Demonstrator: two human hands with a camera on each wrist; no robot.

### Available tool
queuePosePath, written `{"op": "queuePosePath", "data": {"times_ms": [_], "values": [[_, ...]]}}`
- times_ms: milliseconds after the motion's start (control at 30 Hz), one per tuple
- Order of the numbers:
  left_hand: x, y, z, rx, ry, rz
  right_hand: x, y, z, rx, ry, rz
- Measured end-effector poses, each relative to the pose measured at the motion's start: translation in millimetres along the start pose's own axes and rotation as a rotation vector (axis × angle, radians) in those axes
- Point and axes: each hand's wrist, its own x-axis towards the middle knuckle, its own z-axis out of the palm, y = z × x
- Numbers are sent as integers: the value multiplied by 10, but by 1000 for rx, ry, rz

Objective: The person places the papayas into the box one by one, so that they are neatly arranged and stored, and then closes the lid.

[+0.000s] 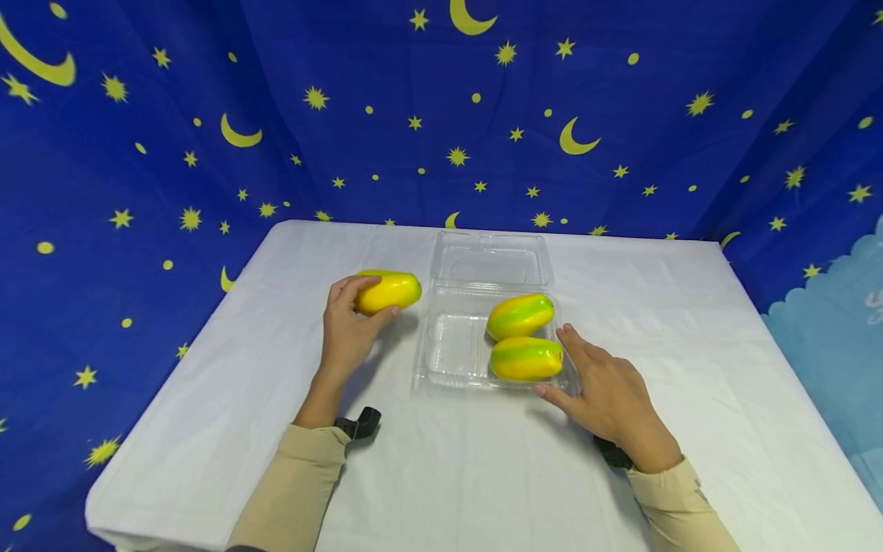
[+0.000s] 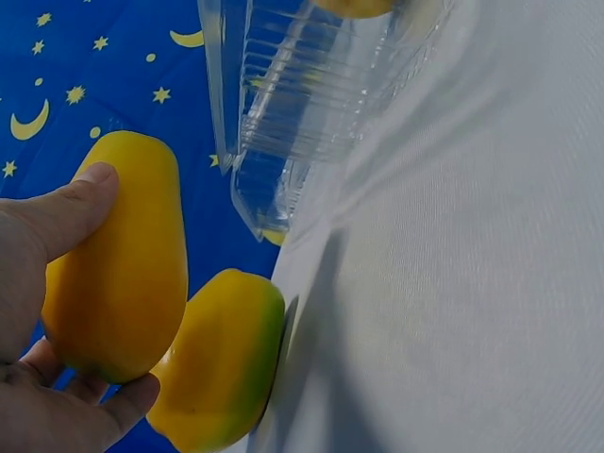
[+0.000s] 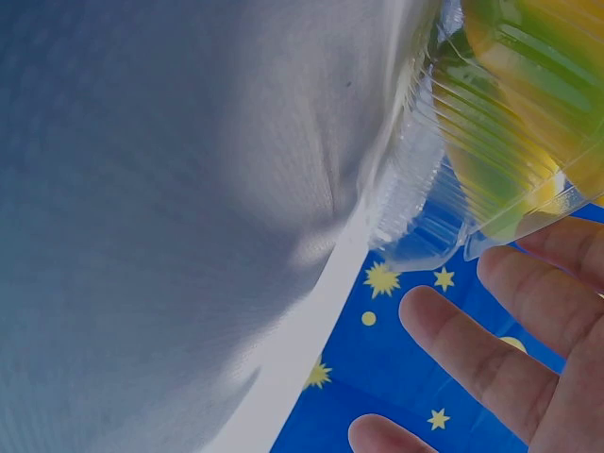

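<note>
My left hand (image 1: 350,326) grips a yellow papaya (image 1: 392,292) above the cloth, left of a clear plastic clamshell box (image 1: 455,379). In the left wrist view, thumb and fingers wrap the held papaya (image 2: 123,255); a second papaya (image 2: 222,363) lies on the cloth just beyond it, mostly hidden in the head view. Two yellow-green papayas (image 1: 520,317) (image 1: 527,359) lie side by side in the right half of the box. With fingers spread, my right hand (image 1: 610,391) rests at the box's right edge; fingertips meet the rim (image 3: 528,222) in the right wrist view.
The box's open lid (image 1: 492,261) lies flat behind its base. A white cloth (image 1: 441,475) covers the table, and a blue star-and-moon curtain (image 1: 386,146) hangs along the back and left. Light blue fabric (image 1: 828,322) hangs at the right.
</note>
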Motion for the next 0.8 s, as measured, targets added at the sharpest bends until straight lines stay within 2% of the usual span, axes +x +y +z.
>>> {"op": "queuePosePath", "data": {"times_ms": [533,800], "values": [[62,54,132,-18,-26,49,11,-5,3,6,2,-7],[63,70,199,-23,-55,52,-4,6,1,1,4,-2]]}}
